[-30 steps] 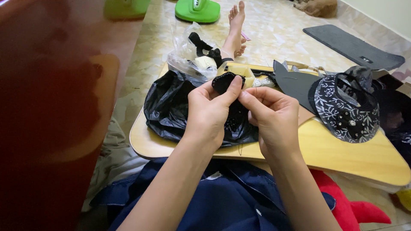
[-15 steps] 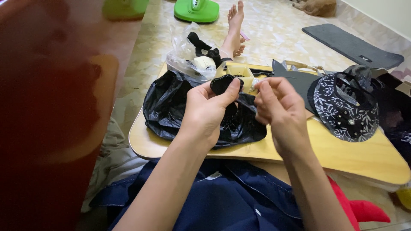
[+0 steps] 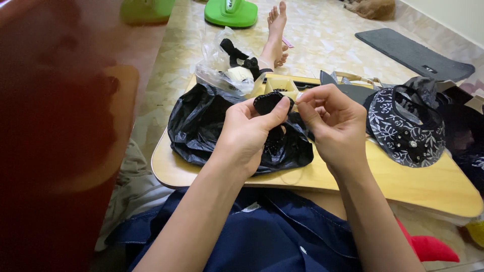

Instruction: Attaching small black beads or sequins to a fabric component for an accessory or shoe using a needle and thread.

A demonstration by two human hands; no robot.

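Observation:
My left hand (image 3: pixel 249 132) pinches a small black fabric piece (image 3: pixel 267 102) between thumb and fingers, held above a wooden lap table (image 3: pixel 403 184). My right hand (image 3: pixel 335 123) is just to its right, fingers curled with thumb and forefinger pinched near the piece's edge; whatever it pinches is too thin to make out. Under both hands lies a crumpled black plastic bag (image 3: pixel 201 126) on the table.
A black-and-white floral fabric piece (image 3: pixel 403 126) lies at the table's right. A clear plastic bag (image 3: pixel 224 68) with black bits and a small yellow box (image 3: pixel 280 84) sit at the back. My bare foot (image 3: pixel 275 35), green objects (image 3: pixel 231 11) and a grey mat (image 3: pixel 413 53) are on the floor.
My right hand drew away to the right from the black piece, then came back close to it. The left hand keeps its hold and has barely shifted.

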